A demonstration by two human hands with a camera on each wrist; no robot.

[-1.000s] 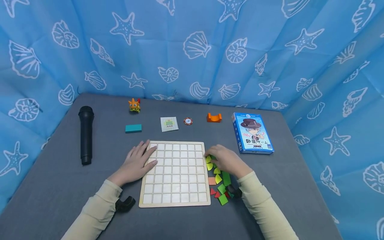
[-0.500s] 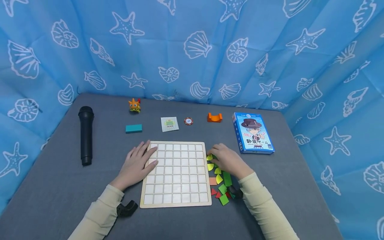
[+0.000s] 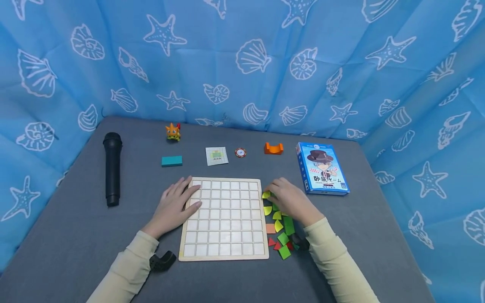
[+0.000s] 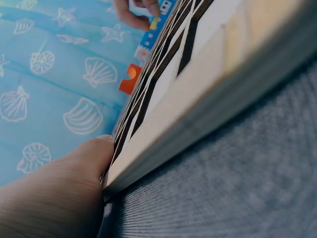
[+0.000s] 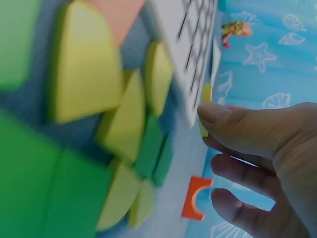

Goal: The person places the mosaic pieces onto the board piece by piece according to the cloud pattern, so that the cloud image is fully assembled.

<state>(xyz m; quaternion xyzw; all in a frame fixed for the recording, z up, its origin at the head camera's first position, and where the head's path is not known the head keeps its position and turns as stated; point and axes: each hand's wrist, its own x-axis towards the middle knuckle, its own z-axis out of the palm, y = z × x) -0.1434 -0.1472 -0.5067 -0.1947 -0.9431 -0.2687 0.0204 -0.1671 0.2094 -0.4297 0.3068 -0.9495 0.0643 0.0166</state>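
Note:
A wooden grid board with white squares lies flat on the grey table. My left hand rests on its left edge with fingers straight; the thumb touches the board's edge. My right hand is beside the board's right edge and pinches a yellow quarter-round piece between thumb and fingers, seen also as the yellow piece in the right wrist view. A pile of yellow, green, red and orange pieces lies under that hand, along the board's right side.
A black microphone lies at the left. Along the back stand a small orange toy, a teal block, a small card, a round chip and an orange arch block. A blue game box lies at right. Blue curtain all round.
My right hand has shifted slightly toward the back and lifted a yellow piece at the top of the pile. The left hand stays on the board.

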